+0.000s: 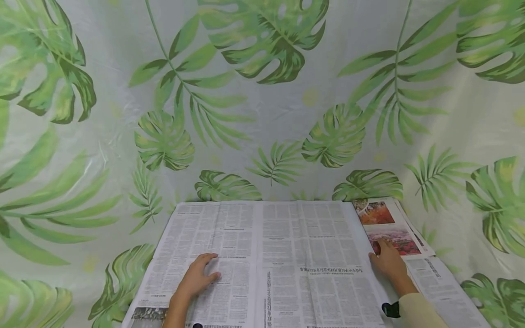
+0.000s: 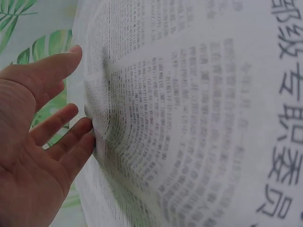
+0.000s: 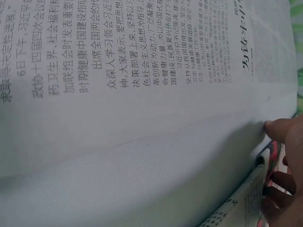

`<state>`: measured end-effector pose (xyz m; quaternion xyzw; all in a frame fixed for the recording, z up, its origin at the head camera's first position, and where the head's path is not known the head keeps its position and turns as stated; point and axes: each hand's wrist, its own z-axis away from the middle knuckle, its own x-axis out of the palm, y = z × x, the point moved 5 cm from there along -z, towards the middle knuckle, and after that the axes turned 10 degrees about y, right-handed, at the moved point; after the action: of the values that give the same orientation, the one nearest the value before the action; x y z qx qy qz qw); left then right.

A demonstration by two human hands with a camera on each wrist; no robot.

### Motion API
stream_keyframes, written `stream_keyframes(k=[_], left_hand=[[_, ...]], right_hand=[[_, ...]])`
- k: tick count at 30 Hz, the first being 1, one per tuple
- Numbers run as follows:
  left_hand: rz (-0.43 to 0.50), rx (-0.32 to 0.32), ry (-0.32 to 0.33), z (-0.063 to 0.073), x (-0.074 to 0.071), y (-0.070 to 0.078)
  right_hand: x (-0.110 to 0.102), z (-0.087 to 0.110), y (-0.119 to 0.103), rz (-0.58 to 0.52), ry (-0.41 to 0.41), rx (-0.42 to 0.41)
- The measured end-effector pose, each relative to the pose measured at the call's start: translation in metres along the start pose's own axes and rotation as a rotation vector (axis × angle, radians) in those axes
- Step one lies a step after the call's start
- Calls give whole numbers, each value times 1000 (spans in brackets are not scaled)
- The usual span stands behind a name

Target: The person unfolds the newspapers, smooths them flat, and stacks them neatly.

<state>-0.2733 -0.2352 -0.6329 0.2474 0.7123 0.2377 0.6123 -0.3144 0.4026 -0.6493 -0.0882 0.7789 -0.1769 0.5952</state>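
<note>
A spread newspaper lies on a white sheet-like surface, which shows along its right side. My left hand rests over the newspaper's left half with thumb and fingers apart. Fingertips of that hand touch the paper in the left wrist view, and nothing is held. At the right edge is my right hand, its thumb touching the white surface near its border. The other fingers bend loosely over a second newspaper with colour pictures, whose edge curls up beside them.
A leaf-patterned plastic sheet rises behind the newspapers and spreads along both sides. More printed newspaper lies at the lower right. A dark strap-like piece sits at the right sleeve. A grey photo is at the lower left.
</note>
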Motion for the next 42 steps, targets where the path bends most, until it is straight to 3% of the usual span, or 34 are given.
stream_keyframes(k=[5,13,18,22,26,29,35,38,42], left_hand=[[-35,-5,19,-1,0,1],[-57,-9,13,2,3,-4],[-50,0,20,2,3,-6],[-52,-6,25,2,3,-7],[-56,-20,26,3,5,-8],[-52,-26,28,4,6,-8],[-44,-19,38,5,7,-9],[-43,-20,45,6,7,-8],[-41,-11,51,7,6,-7]], right_hand=[[3,-3,5,16,8,35],[-2,0,9,-42,142,22],[-8,3,1,-38,212,-43],[-12,3,-5,-12,203,-105],[-13,3,-2,-6,178,-91],[-17,5,1,-35,244,-88],[-29,7,-2,-69,485,-148],[-31,6,-6,-68,510,-148],[-30,5,-7,-43,472,-108]])
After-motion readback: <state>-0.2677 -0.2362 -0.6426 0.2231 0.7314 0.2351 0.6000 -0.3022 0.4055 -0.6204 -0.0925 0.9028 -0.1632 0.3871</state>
